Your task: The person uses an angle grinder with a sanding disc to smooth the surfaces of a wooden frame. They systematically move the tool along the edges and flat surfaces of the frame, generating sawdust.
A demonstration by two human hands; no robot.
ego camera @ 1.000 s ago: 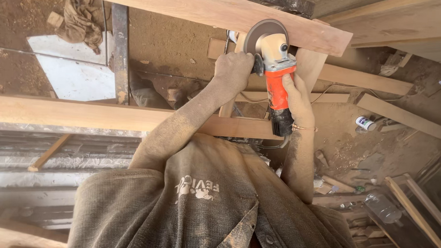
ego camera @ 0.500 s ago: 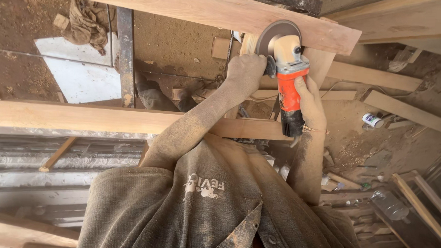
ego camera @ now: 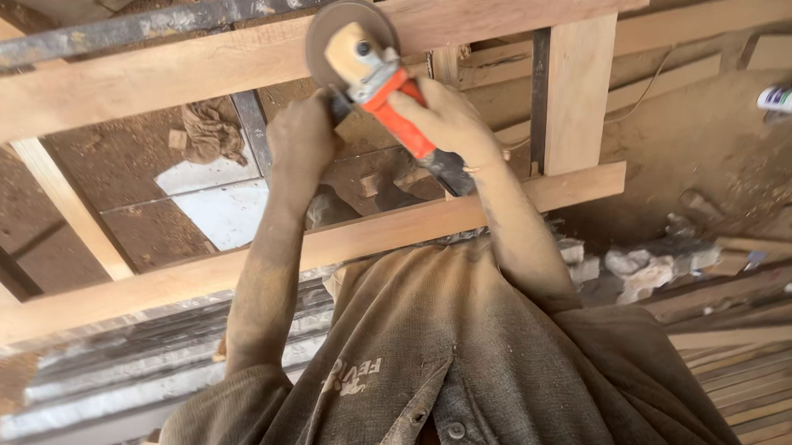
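Item, upper centre of frame: orange angle grinder (ego camera: 379, 77), our right hand (ego camera: 448, 119) closed around its body, left hand (ego camera: 301, 140) gripping beside the head, disc against the long wooden rail (ego camera: 155, 74); we judge flat, lightly pressed passes best.

A carpentry workshop: timber frame rails (ego camera: 244, 64), stacked planks (ego camera: 742, 366) and a sawdust-covered dirt floor (ego camera: 679, 162).

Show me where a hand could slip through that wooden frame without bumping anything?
Widest gap: left of the left hand, between the upper rail and lower rail. Crowded around the orange angle grinder, the right hand and the short upright.
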